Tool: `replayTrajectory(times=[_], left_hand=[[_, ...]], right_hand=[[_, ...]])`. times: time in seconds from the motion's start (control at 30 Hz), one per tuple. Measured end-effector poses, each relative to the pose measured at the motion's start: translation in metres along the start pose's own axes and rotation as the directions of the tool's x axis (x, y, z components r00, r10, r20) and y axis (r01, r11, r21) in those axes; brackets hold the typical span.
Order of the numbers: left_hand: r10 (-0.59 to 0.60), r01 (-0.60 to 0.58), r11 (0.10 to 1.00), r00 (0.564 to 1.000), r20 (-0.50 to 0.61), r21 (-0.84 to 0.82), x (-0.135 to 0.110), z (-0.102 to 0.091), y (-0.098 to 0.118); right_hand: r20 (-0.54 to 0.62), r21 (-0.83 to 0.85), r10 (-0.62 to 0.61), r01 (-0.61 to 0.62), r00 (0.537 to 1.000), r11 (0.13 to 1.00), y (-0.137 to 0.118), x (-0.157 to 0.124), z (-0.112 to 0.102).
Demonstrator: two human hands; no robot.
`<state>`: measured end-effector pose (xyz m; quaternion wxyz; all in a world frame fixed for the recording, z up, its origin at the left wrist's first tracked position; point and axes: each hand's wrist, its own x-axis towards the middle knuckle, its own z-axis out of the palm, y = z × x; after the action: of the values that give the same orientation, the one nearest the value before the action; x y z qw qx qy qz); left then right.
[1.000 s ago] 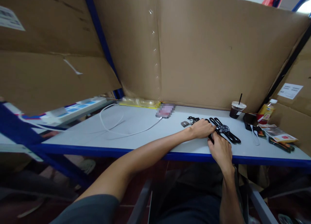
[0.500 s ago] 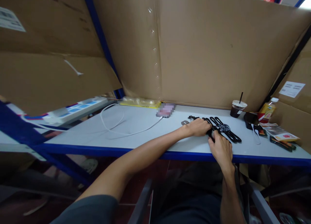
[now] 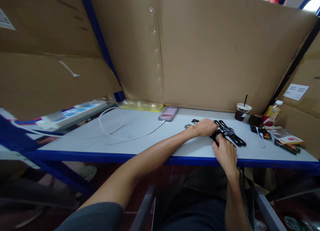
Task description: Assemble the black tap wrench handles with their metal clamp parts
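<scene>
Several glossy black pieces with long rounded handles and a patterned round middle [image 3: 235,137] lie side by side on the table. At their left end my left hand [image 3: 205,127] is closed over a black part that it mostly hides. My right hand [image 3: 225,151] is just below, with bent fingers gripping what looks like the near end of the same black piece. The two hands are close together at the tabletop. Left of my left hand lie a small black piece [image 3: 195,121] and a flat grey piece [image 3: 187,126].
On the white table [image 3: 140,124], a phone [image 3: 169,113] has a white cable attached. To the right stand a lidded cup [image 3: 242,112] with a straw and a bottle [image 3: 273,110], near a white plastic spoon [image 3: 260,139] and food packets [image 3: 287,137]. Cardboard [image 3: 212,50] walls the back.
The camera view has shifted slightly, so the scene sits a little further left. Both hands stay on the black piece with almost the same grip.
</scene>
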<state>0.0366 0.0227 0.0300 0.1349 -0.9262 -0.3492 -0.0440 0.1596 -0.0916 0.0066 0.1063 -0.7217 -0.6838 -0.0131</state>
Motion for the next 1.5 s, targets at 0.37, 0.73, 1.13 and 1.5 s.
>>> replayTrajectory(times=[0.37,0.73,1.13,1.5], left_hand=[[-0.01,0.011,1.0,0.997,0.074,-0.012,-0.017,-0.004,0.001],[0.073,-0.073,0.996,0.997,0.002,0.053,-0.004,-0.003,0.01],[-0.021,0.018,0.999,0.997,0.068,0.032,-0.018,-0.009,0.004],[-0.051,0.058,0.992,0.997,0.06,-0.117,-0.021,-0.015,0.013]], right_hand=[[0.008,-0.007,-0.011,0.012,1.0,1.0,0.001,0.0,0.0],[0.0,-0.028,-0.031,0.031,1.0,0.999,0.001,-0.001,-0.001],[0.016,-0.007,-0.006,0.006,1.0,1.0,0.002,0.0,0.002],[0.019,-0.002,-0.009,0.009,1.0,1.0,0.002,0.001,0.001]])
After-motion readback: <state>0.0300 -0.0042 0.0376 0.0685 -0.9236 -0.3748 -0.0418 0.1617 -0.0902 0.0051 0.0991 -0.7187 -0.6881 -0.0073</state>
